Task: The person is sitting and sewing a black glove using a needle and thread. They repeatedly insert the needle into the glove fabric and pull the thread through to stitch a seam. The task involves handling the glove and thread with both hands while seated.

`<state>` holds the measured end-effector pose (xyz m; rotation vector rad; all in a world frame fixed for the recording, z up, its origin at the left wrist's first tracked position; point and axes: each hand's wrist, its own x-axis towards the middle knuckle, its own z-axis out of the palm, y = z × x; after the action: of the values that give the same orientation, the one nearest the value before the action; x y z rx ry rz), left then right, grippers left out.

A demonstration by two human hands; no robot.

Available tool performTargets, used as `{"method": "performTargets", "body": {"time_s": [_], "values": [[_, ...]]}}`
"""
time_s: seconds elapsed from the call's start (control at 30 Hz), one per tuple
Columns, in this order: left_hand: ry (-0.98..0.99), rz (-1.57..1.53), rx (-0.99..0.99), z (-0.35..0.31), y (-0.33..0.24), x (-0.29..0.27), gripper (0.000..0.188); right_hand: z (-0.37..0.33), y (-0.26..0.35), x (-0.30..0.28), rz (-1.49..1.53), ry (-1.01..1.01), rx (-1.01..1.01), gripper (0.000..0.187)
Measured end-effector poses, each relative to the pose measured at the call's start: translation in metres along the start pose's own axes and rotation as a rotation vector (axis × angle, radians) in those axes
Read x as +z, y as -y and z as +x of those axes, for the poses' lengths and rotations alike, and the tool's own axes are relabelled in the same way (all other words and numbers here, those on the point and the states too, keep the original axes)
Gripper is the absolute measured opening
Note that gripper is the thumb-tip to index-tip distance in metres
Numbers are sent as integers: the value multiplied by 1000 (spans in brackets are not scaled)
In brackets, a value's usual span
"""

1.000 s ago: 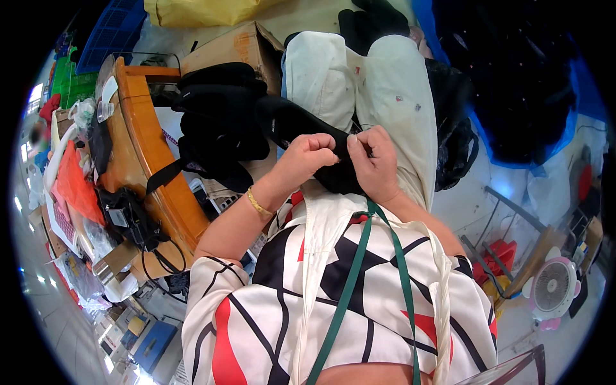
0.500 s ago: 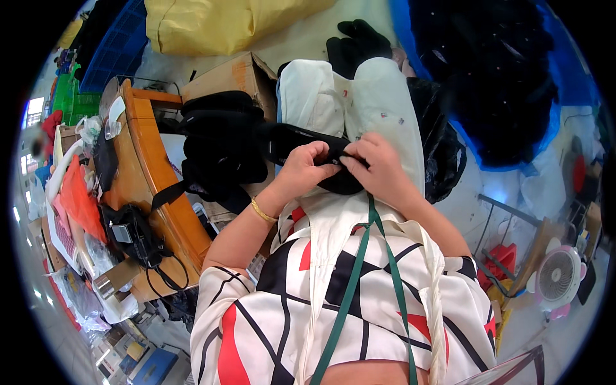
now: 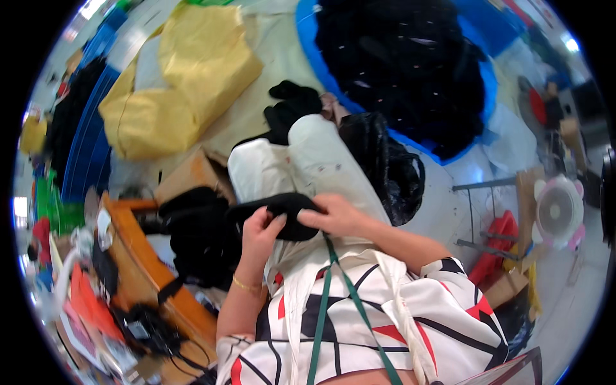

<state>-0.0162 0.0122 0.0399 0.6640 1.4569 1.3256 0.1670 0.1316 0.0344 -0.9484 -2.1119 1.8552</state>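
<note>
Over my lap, both hands grip a long black fabric piece (image 3: 294, 206) with a rounded end. My left hand (image 3: 258, 232) pinches its near side, thumb against the cloth. At its right end, my right hand (image 3: 335, 215) is closed on it, with the thumb along the top. The fingers behind the cloth are partly hidden. Underneath are my knees, covered by a white apron (image 3: 327, 151). Left of my left hand lies a pile of similar black fabric pieces (image 3: 202, 240).
A wooden frame (image 3: 138, 256) and a cardboard box (image 3: 196, 176) stand on the left. Ahead are a yellow sack (image 3: 202, 70) and a blue-lined heap of black pieces (image 3: 404, 70). A black plastic bag (image 3: 401, 176) sits by my right knee; a fan (image 3: 556, 212) stands farther right.
The view has swung, so the surroundings sit differently in it. My hands remain on the black piece, which now lies flatter, with my right hand flatter along its end.
</note>
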Motion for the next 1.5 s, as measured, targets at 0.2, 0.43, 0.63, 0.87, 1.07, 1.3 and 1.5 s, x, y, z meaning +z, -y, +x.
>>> {"method": "performTargets", "body": {"time_s": [0.2, 0.43, 0.63, 0.87, 1.07, 1.3, 1.5], "values": [[-66, 522, 319, 12, -3, 14, 18, 8, -25, -10, 377, -9, 117, 47], [-429, 1154, 671, 60, -4, -16, 29, 10, -18, -77, 692, -320, 74, 39], [-344, 1389, 510, 85, 43, -36, 24, 28, -20, -113, 917, -561, 45, 35], [-550, 1273, 586, 88, 13, -81, 20, 105, 54, -191, 810, -711, -18, 47], [-589, 1382, 333, 91, -2, -89, 16, 146, 26, -225, 401, -764, -153, 35], [-115, 1172, 491, 75, 21, -5, 7, 86, -26, -102, 368, -351, 65, 22], [-79, 1201, 388, 89, 52, 4, 18, 56, -29, -59, 241, -209, 110, 22]]}}
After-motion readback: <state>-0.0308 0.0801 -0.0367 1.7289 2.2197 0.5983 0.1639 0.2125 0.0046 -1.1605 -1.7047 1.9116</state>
